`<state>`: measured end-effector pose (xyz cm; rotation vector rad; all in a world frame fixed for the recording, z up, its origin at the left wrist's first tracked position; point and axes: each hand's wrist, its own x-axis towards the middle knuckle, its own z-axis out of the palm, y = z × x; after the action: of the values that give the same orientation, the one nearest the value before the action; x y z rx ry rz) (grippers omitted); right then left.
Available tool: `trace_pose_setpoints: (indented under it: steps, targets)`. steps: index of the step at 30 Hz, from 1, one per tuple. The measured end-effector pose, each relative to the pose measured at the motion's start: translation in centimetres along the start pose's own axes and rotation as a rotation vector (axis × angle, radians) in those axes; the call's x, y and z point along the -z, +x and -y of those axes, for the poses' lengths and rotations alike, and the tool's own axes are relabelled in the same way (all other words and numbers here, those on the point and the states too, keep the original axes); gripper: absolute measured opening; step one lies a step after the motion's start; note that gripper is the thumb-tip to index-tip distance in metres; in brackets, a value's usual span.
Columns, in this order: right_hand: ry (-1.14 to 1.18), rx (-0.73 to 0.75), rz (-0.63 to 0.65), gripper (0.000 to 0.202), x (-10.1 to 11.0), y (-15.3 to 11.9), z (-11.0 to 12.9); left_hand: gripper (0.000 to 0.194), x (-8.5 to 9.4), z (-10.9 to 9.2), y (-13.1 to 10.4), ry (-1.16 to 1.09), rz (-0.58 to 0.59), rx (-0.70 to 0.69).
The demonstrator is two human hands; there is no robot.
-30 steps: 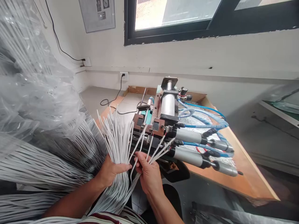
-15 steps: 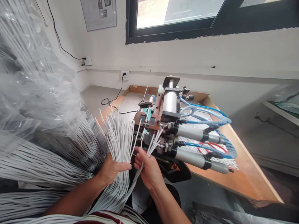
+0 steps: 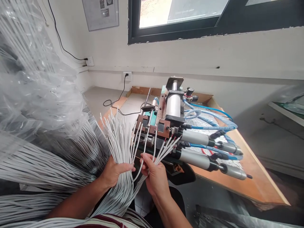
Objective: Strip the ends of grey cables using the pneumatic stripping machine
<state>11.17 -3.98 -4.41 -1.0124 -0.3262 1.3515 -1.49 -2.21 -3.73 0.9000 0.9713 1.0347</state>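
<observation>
Head view: left hand point(image 3: 112, 173) wrapped around thick bundle of wires point(image 3: 120, 139), thumb pressed across the front, other fingers mostly hidden behind. Bundle upright, tips fanned a bit at top, lengths hanging below the fist toward striped shirt point(image 3: 104, 221). Right hand point(image 3: 155, 177) just beside it, thumb and forefinger pinching a single wire point(image 3: 145, 145); remaining fingers curled. Small group of wires point(image 3: 166, 152) sticks out of the same hand, splayed to the right, some tips reddish. Both lots in front of machine point(image 3: 174, 106) with metal cylinders point(image 3: 196, 159) and blue hoses point(image 3: 211, 127); can't tell if any tips touch it. Machine on wooden bench point(image 3: 256, 186). More wires point(image 3: 38, 164) heaped at left, below clear plastic bag point(image 3: 47, 95). Behind: window point(image 3: 180, 14), wall socket point(image 3: 127, 76), black cord point(image 3: 123, 91).
</observation>
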Motion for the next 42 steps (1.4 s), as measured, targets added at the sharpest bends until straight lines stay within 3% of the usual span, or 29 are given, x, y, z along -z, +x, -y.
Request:
trace_pose_setpoints:
  steps: [3, 8, 14, 24, 28, 30, 34, 38, 42]
  targets:
    - [0.016, -0.041, 0.017, 0.028, -0.4, 0.4, 0.4, 0.025, 0.0, 0.1, 0.1, 0.013, -0.018, -0.021]
    - [-0.057, -0.083, 0.155, 0.030, -0.6, 0.4, 0.0, 0.026, 0.2, 0.4, 0.1, 0.092, 0.029, -0.062]
    - [-0.011, 0.055, -0.018, 0.026, -0.3, -0.4, -0.5, 0.020, 0.5, 0.3, 0.0, 0.097, 0.029, -0.093]
    - [0.046, -0.043, -0.062, 0.029, -0.6, 1.3, 0.5, 0.023, 0.4, 0.6, 0.3, 0.103, -0.014, -0.057]
    - [0.002, -0.131, 0.106, 0.033, -0.8, 1.2, 0.5, 0.029, 0.4, 0.5, 0.2, 0.152, 0.017, -0.102]
    - [-0.044, -0.092, 0.161, 0.031, -0.8, 0.9, 0.2, 0.028, 0.3, 0.3, 0.1, 0.174, 0.063, -0.126]
    - [-0.053, 0.075, 0.057, 0.026, -0.7, 0.2, -0.4, 0.024, 0.4, 0.2, 0.1, 0.144, 0.066, -0.118]
    - [-0.033, 0.082, -0.001, 0.027, -0.4, 0.1, -0.5, 0.018, 0.7, 0.5, 0.2, 0.125, -0.016, -0.068]
    - [-0.027, 0.062, -0.030, 0.028, -0.1, 0.6, -0.3, 0.020, 0.3, 0.0, 0.2, 0.052, -0.019, -0.026]
